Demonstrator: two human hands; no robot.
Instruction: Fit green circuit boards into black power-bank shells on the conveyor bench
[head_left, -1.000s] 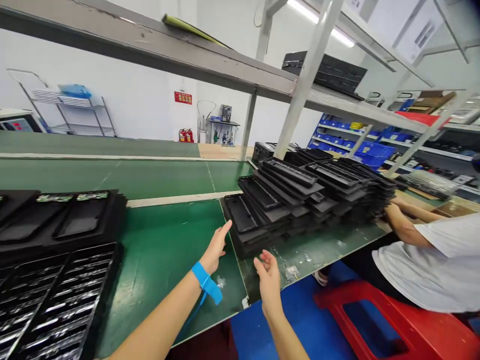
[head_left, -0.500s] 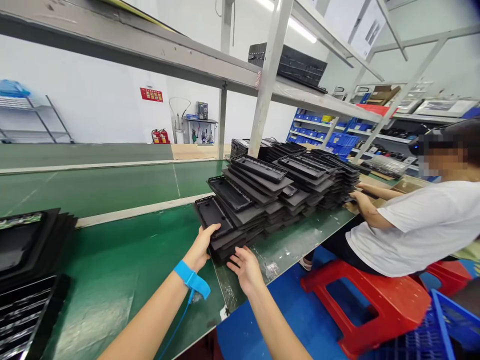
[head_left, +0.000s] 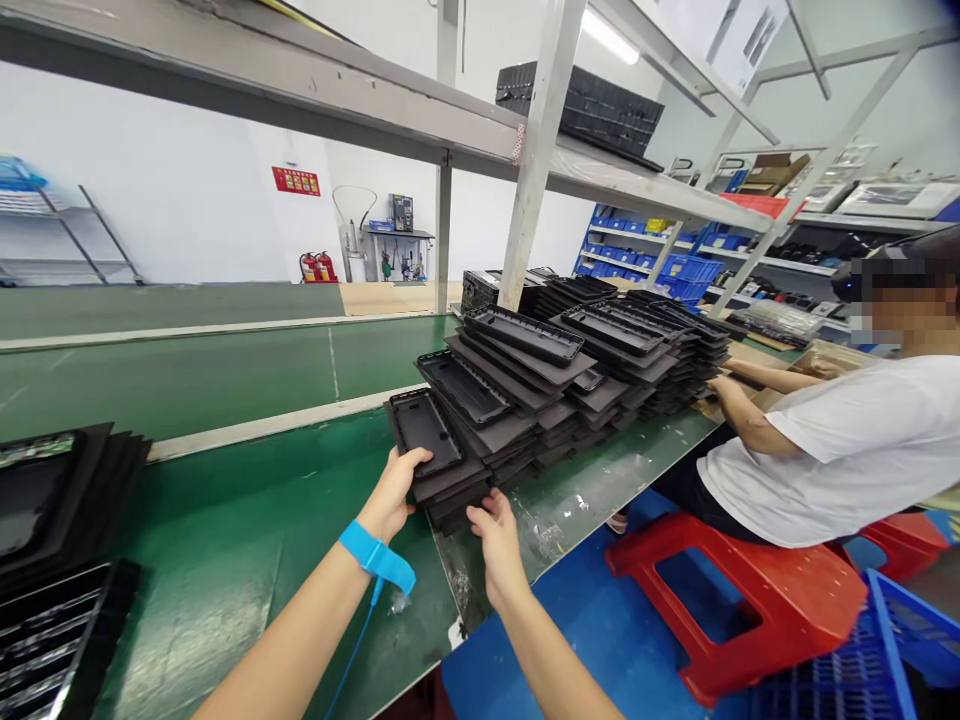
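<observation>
My left hand (head_left: pixel 391 490), wearing a blue wrist strap (head_left: pixel 377 558), is closed on the near left edge of a shallow black plastic shell (head_left: pixel 424 428). Its thumb lies over the shell's rim; the other fingers are partly hidden below. That shell sits on dark thin sheets (head_left: pixel 457 480) at the near end of a long, slanting stack. My right hand (head_left: pixel 498 545) is at the front corner of those sheets, fingers bent but apart. Whether its fingertips touch the sheet edge I cannot tell. More black shells (head_left: pixel 465 385) rest on sheets further along.
A green-topped bench (head_left: pixel 225 500) carries everything. At left stand another stack of dark sheets (head_left: pixel 112 480) and a black tray (head_left: pixel 67 630). A shelf post (head_left: pixel 541 150) rises behind the stack. To the right, a co-worker (head_left: pixel 840 450) sits on a red stool (head_left: pixel 757 600) beside a blue crate (head_left: pixel 832 660).
My right hand has shifted slightly right, and its fingers have drawn in from a wider spread. My left hand stays on the same shell. The view has turned slightly.
</observation>
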